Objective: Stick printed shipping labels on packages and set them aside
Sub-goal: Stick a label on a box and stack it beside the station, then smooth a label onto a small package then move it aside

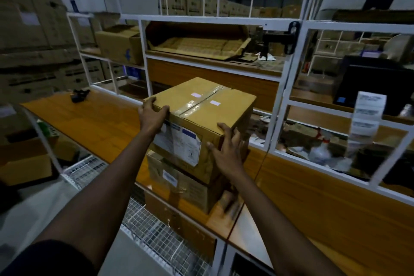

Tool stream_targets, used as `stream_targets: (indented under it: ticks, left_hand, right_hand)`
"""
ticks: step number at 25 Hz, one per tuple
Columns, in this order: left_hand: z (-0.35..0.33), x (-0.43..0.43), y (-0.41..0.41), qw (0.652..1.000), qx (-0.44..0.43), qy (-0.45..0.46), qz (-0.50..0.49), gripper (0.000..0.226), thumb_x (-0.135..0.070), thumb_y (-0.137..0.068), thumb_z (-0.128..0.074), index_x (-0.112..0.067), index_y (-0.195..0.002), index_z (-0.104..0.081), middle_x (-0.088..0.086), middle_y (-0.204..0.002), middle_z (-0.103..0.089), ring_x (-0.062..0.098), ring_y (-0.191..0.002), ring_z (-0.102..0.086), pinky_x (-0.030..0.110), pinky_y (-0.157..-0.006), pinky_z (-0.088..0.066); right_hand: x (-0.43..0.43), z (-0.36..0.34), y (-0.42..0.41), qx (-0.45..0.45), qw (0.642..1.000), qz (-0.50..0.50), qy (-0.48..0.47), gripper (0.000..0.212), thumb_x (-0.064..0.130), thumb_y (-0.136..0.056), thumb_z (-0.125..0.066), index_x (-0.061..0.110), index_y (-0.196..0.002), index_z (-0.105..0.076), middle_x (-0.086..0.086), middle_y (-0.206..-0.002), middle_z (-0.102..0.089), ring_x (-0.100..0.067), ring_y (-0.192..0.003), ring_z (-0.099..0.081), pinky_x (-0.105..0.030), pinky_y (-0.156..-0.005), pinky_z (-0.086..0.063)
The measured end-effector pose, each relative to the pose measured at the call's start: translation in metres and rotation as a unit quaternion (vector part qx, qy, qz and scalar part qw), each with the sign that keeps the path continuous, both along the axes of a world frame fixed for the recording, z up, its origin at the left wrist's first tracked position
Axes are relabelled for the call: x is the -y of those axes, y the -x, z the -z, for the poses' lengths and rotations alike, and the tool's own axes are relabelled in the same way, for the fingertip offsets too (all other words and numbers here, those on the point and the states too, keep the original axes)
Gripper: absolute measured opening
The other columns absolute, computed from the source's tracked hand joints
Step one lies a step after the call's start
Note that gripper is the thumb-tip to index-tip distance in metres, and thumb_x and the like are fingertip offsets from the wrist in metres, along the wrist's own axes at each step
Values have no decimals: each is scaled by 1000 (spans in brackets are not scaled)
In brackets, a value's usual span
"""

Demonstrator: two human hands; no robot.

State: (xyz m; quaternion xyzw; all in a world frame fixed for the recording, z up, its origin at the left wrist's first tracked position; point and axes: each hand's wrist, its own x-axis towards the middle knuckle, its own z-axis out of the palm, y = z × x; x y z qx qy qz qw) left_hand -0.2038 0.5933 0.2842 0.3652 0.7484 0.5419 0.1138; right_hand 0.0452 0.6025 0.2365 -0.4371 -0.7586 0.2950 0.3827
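The fingers [164, 108] of the left hand [152, 116] curl over the top edge of the box [208, 116] at its nine o'clock corner, thumb on the front face. The right hand [226, 148] lies flat with fingers spread wide, pressed against the corner at five o'clock. Between them they clamp the box, which sits on top of a second box [186, 186], stacked on the wooden worktop [100, 123]. A printed label [179, 143] is already stuck on its front face, and clear tape [197, 103] seals the top seam. Stiff cardboard, likely fairly heavy for its bulk; best held at opposite corners or underneath, since taped faces may be slippery. A strip of labels [367, 116] hangs at three o'clock
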Motion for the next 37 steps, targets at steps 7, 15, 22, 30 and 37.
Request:
stream_targets:
  ticks: [7,15,22,30,37]
  left_hand:
    - [42,-1,16,991,11,96,89,75,-59,-97,-31,-31,-154,10,17,-161,15,40,-146,17,57,-116,-3]
    - [111,106,-80,966,-170,197,2,88,-77,-84,-30,-40,-152,12,9,-163,12,40,-148,5,70,-109,-11]
    - [215,259,-140,933,-94,335,-95,85,-77,-82,-25,-43,-149,14,5,-163,14,38,-148,5,67,-111,-9]
    - [337,498,-175,856,97,439,-256,85,-74,-88,-31,-36,-153,8,12,-163,6,40,-148,-3,64,-111,-19]
    - [410,636,-157,802,83,477,-350,90,-76,-83,-5,-23,-156,-5,20,-162,2,39,-148,-1,61,-114,-7]
  right_hand:
    - [-6,22,21,108,994,11,-13,70,46,-96,-52,47,-148,-6,-12,-158,-8,-41,-139,-27,-51,-99,-40]
    - [27,71,-25,237,967,-29,-84,90,70,-88,-41,50,-141,28,-11,-162,10,-37,-148,1,-65,-113,-13]
    - [111,165,-10,279,938,-189,-80,86,73,-86,-36,39,-153,6,-19,-161,-7,-41,-146,-7,-67,-110,-17]
    - [321,278,50,343,839,-423,-11,82,60,-92,-47,34,-155,-1,-17,-161,-4,-39,-145,-10,-63,-109,-20]
    - [466,373,86,402,761,-509,9,79,58,-93,-45,31,-155,-4,-16,-161,-6,-38,-146,-11,-60,-112,-21]
